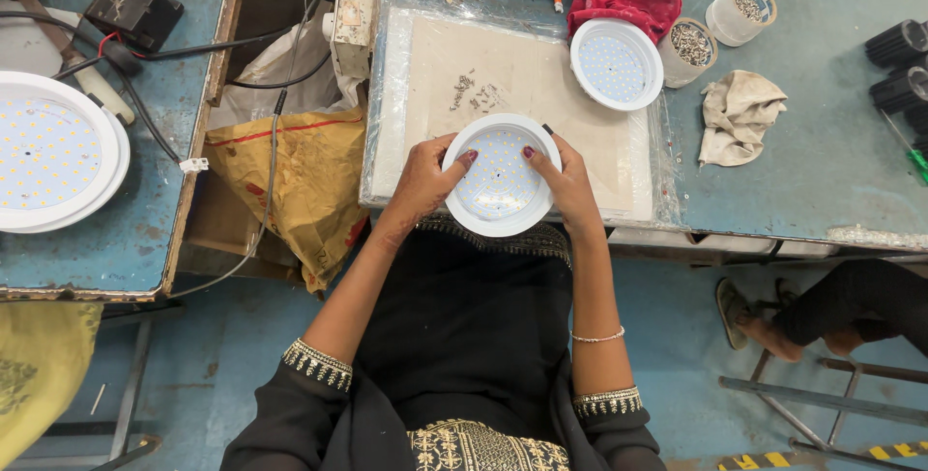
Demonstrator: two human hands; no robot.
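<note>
Blue tabletop, near edge: my left hand and right hand grip the round LED panel light, fingers curled on its rim (thumbs inside). Best keep thumbs off the diodes, pressure even.

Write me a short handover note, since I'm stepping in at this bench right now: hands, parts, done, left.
Left hand and right hand both grip the round white lamp, thumbs on its board of small lights, at the front edge of the plastic-covered pad.
A second lamp lies on the pad's far right corner; loose screws lie mid-pad, two cups of screws beside it.
Done: board sits in the shell.
Left: whether it is screwed down can't be seen.
</note>
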